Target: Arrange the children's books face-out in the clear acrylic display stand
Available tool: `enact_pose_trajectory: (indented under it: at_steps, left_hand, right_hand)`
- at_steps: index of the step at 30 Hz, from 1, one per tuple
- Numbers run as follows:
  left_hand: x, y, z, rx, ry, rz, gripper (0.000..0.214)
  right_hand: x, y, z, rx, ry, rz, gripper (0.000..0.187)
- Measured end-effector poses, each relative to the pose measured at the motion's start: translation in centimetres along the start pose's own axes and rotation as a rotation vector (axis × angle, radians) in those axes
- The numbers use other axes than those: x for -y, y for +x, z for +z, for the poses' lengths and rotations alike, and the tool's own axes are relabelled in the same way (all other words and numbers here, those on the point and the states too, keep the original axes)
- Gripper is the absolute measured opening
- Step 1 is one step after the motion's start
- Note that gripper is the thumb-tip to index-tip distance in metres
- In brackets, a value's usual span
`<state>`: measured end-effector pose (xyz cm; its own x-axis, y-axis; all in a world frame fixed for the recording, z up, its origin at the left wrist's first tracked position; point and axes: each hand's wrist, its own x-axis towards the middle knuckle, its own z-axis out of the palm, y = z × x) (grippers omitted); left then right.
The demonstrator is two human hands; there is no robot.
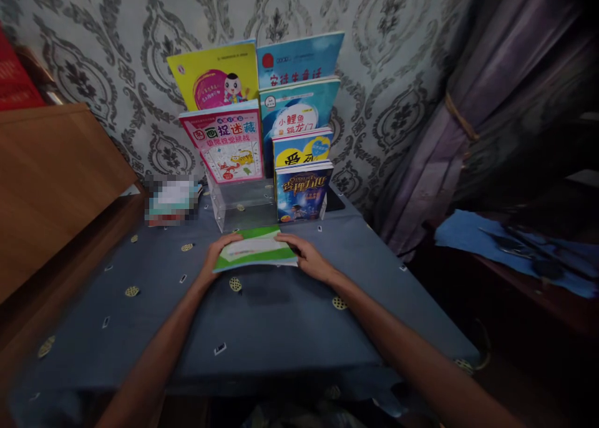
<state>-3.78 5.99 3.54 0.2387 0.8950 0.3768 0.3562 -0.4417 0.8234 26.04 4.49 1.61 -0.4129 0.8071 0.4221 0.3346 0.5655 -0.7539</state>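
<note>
- Gripping opposite ends of the green-and-white book (255,248), the fingers of the left hand (221,251) and right hand (311,258) hold it between them.
- Its long axis runs left to right, roughly parallel to the rack's front; whether it touches the counter (262,334) is unclear.
- Just beyond the book stands the clear rack (246,217).
- There, the pink book (229,144) sits ahead of the left hand; the dark-blue book (302,194) is nearer the right.
</note>
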Motion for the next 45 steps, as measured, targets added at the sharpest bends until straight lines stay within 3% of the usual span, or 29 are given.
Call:
enact_pose_trajectory:
  at_steps: [5,7,12,18,22,26,30,36,45]
  left_hand:
    - [-1.9,0.3,0.5,-0.226,-0.227,-0.181,0.036]
    - [-2.5,0.3,1.0,-0.289,-0.354,-0.201,0.043]
    - [-3.2,0.0,2.0,-0.343,-0.711,-0.277,0.047]
    - [-2.6,-1.1,2.6,-0.4,-0.82,-0.447,0.039]
    - [-3.1,-1.0,2.6,-0.418,-0.872,-0.531,0.049]
    - [-3.6,-0.7,2.6,-0.367,-0.897,-0.466,0.065]
    - [-3.3,-0.8,2.7,-0.321,-0.871,-0.39,0.057]
    - [-2.2,-1.3,2.5,-0.274,-0.762,-0.455,0.058]
    - [-1.6,-1.7,2.9,-0.116,-0.64,-0.438,0.058]
  right_hand:
    - [2.2,0.1,0.5,-0.129,0.013,0.015,0.031]
    - [2.6,0.1,0.5,-0.147,0.013,0.039,0.026]
    - [3.4,0.1,-0.1,-0.154,0.163,0.107,0.028]
    - [4.5,0.1,0.3,-0.1,0.361,0.169,0.035]
    - [4.3,0.0,0.9,-0.12,0.372,0.222,0.04]
    - [3.8,0.0,1.2,-0.088,0.399,0.242,0.04]
    - [3.5,0.1,1.1,-0.055,0.418,0.285,0.041]
    - [3.7,0.2,0.8,0.038,0.42,0.356,0.043]
    - [2.4,0.4,0.7,-0.047,0.384,0.425,0.039]
